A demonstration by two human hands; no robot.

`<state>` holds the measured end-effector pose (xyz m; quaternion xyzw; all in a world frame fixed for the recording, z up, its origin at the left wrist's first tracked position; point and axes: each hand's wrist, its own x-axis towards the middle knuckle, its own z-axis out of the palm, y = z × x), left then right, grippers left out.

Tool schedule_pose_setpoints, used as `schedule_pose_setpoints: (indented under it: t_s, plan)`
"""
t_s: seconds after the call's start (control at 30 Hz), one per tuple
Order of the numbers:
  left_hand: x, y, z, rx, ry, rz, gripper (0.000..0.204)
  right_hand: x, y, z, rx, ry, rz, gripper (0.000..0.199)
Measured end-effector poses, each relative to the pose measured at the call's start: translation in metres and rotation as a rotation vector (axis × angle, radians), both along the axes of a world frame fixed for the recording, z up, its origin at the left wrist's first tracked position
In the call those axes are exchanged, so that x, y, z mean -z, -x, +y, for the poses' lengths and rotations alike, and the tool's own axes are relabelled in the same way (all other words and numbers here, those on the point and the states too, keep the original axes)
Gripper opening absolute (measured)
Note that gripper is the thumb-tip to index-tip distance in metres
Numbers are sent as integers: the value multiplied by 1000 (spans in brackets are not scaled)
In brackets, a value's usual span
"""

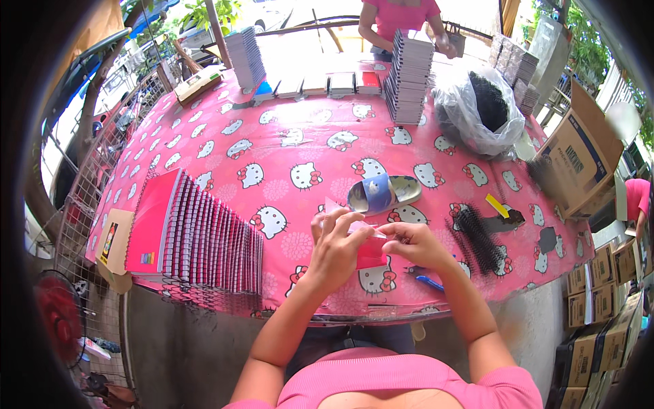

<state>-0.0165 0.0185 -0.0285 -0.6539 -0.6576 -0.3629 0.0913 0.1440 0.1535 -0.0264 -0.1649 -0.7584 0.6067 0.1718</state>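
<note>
My left hand [335,247] and my right hand [414,244] meet over the near middle of the table. Between their fingertips they pinch a small pink-red sheet [371,255], with a pale edge at the top; whether it is paper or plastic I cannot tell. Just beyond them lies a blue slide slipper [383,193]. To the right of my right hand is a bunch of black spiral binding coils [475,238]. A blue pen [429,281] lies nearer the front edge. A thick stack of red spiral notebooks [204,235] stands to the left.
A pink cat-print cloth covers the table [293,235]. Tall notebook stacks [409,78] stand at the far side, near a plastic bag [480,112] holding black coils. An open cardboard box [575,160] is at the right. Another person [402,20] stands across the table.
</note>
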Motion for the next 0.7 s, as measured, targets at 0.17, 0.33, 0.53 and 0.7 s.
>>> schedule_pose_setpoints:
  t_s: [0.17, 0.33, 0.53, 0.7]
  plan:
    - [3, -5, -19, -369, -55, -86, 57, 6, 3, -13, 101, -385, -62, 29]
    - [38, 4, -24, -125, -105, -625, 69, 6, 7, -24, 82, -538, -47, 22]
    - [35, -2, -33, -242, -81, -330, 42, 12, 8, -28, 135, -589, -73, 23]
    - [2, -31, -14, -350, -40, -118, 26, 5, 2, -27, 124, -667, -146, 28]
